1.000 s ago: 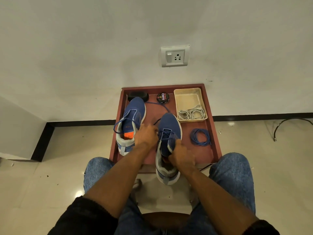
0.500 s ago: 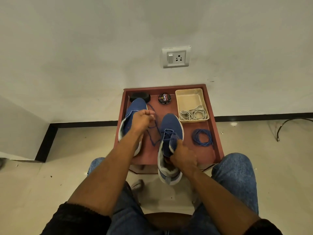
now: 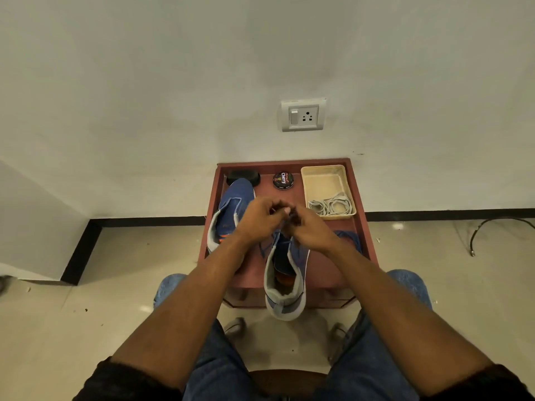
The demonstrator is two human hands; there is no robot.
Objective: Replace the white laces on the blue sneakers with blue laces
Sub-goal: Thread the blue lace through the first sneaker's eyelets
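Two blue sneakers sit on the red worktop (image 3: 359, 198): the left sneaker (image 3: 231, 209) lies beside the left hand (image 3: 257, 218), and the right sneaker (image 3: 285, 279) overhangs the near edge. Above the right one, both hands meet, left fingers and right hand (image 3: 311, 230) pinching one blue lace (image 3: 282, 227). Rightward, one beige tray (image 3: 324, 180) holds the white laces (image 3: 331, 206), and one coiled blue lace (image 3: 351, 237) lies beside the right wrist.
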